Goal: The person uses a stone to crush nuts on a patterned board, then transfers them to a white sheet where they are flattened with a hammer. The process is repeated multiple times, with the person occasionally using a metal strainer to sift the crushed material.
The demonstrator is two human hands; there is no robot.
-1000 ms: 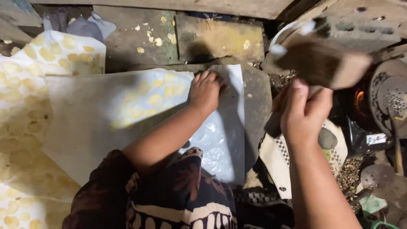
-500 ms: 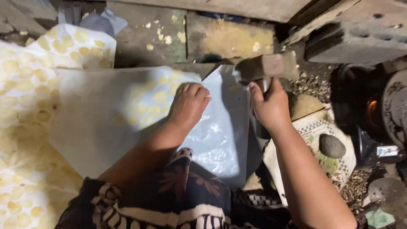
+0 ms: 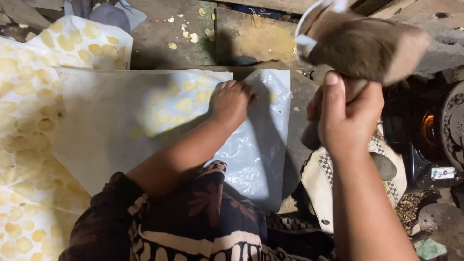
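Looking heavy and hard, the wooden mallet (image 3: 367, 46) is gripped tight by its handle in the right hand (image 3: 345, 118) at two o'clock, while the thin, floppy plastic sheet (image 3: 251, 145) is pressed flat by the left hand (image 3: 232, 101).

Off to the side there's a worn yellow-stained wooden board (image 3: 251, 38), a checkered white cloth (image 3: 324, 183), and a grey smooth stone (image 3: 385, 166) on it.

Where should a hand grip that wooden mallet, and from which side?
On the handle below the head, from underneath. The wooden mallet has a broad blocky head on top; the narrow handle hangs down, and the right hand already wraps it there, fingers curled round.
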